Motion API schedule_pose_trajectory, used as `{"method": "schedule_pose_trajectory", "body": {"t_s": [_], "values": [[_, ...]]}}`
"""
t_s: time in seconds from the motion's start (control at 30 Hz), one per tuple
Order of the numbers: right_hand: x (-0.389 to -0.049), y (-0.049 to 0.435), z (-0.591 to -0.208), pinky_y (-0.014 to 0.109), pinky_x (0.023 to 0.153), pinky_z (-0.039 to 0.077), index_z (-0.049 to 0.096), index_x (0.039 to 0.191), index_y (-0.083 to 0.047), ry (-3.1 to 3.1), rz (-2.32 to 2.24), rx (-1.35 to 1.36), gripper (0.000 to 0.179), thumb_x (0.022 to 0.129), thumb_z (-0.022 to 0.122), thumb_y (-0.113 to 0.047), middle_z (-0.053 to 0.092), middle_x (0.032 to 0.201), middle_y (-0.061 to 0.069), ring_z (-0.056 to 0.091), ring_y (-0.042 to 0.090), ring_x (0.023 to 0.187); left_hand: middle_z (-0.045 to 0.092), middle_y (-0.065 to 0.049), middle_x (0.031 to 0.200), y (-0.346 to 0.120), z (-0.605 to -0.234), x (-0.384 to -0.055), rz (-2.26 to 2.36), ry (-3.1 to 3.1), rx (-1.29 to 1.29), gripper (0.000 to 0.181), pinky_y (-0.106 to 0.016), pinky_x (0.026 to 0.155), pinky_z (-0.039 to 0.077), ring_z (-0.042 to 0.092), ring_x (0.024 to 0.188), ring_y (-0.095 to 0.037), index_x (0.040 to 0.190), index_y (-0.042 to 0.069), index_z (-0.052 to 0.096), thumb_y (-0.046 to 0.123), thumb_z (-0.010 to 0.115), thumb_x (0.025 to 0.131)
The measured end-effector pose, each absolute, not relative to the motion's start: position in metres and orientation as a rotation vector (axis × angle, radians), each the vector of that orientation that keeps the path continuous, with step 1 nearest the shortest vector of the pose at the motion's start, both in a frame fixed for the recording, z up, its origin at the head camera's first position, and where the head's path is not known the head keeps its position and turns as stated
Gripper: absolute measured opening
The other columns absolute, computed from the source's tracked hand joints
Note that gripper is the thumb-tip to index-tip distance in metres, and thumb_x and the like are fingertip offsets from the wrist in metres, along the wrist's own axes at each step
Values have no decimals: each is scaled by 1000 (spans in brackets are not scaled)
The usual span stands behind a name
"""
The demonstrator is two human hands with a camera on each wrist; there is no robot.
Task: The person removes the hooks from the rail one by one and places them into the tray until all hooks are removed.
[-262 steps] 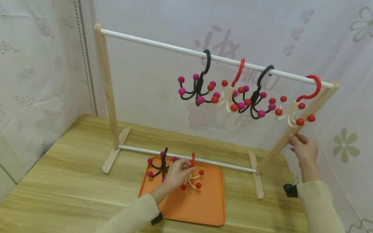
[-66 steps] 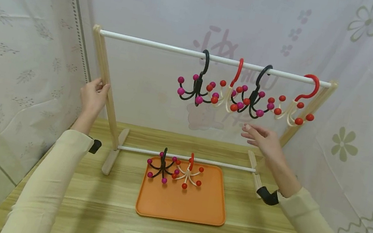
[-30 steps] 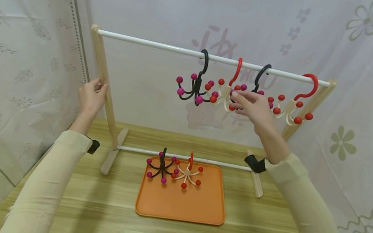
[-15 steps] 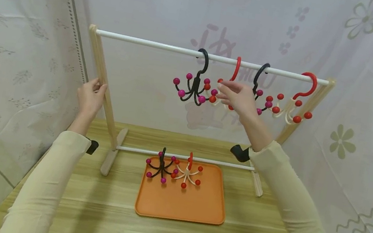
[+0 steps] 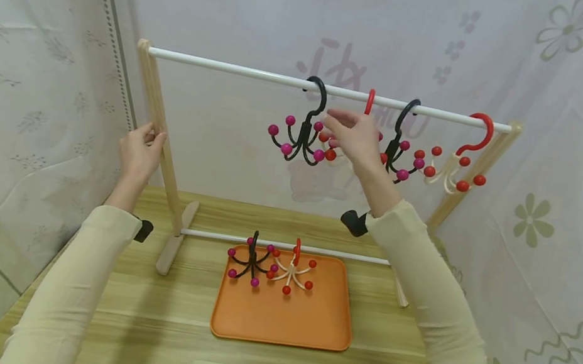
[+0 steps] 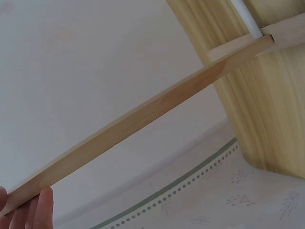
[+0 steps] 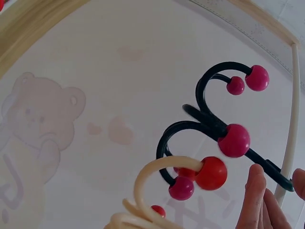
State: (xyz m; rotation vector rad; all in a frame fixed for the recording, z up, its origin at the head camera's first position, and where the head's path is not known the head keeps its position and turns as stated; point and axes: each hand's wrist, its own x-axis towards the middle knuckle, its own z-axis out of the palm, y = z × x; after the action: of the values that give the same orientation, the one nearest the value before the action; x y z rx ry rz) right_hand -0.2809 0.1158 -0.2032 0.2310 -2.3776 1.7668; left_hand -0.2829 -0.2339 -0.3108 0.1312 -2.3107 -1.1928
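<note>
Printed curtain, left hand gripping post, right hand outstretched

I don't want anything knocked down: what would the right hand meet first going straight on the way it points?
The right hand would probably meet the leftmost black hanger on the white rod; any gap in depth is hard to judge.

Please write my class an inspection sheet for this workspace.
Surface: wood-grain table, orange tray on it
Job's things: four branching hangers hang from a white top bar; a black hanger and a cream, red-hooked hanger are on the tray
Clutter: nothing seen
Hands: left hand grips the left wooden post; right hand is close to the leftmost hung hanger's hook, contact unclear
Cables: nothing seen
Surroundings: printed light cloth behind and at the sides
</note>
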Motion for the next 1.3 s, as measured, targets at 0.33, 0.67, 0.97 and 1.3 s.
{"method": "schedule_pose_trajectory", "body": {"t_s": [0.33, 0.67, 0.97, 1.3], "values": [[-289, 102, -199, 31, 76, 49, 60, 112, -3, -2255, 1864, 167, 33, 82, 64, -18, 63, 98, 7, 62, 21, 83, 52, -25, 114, -233, -310, -282, -1207, -2303, 149, 32, -42, 83, 44, 50, 105, -34, 110, -7, 54, 18, 44, 93], [-294, 98, -199, 22, 70, 50, 63, 106, 0, -2150, 1916, 138, 25, 82, 62, -9, 64, 93, 10, 62, 18, 77, 52, -24, 115, -232, -311, -282, -1186, -2310, 163, 32, -42, 83, 44, 51, 105, -33, 109, -6, 54, 21, 44, 93], [-292, 96, -200, 25, 74, 49, 63, 103, 1, -2150, 1896, 212, 25, 81, 64, -10, 64, 92, 12, 63, 20, 79, 52, -24, 115, -231, -310, -281, -1194, -2315, 166, 32, -42, 83, 44, 50, 105, -33, 107, -5, 55, 21, 44, 93], [-285, 97, -190, 27, 78, 47, 63, 104, -2, -2118, 1930, 320, 28, 81, 65, -17, 64, 93, 8, 61, 18, 82, 52, -23, 115, -232, -310, -282, -1201, -2309, 172, 32, -42, 83, 44, 51, 105, -32, 109, -5, 55, 22, 44, 93]]}}
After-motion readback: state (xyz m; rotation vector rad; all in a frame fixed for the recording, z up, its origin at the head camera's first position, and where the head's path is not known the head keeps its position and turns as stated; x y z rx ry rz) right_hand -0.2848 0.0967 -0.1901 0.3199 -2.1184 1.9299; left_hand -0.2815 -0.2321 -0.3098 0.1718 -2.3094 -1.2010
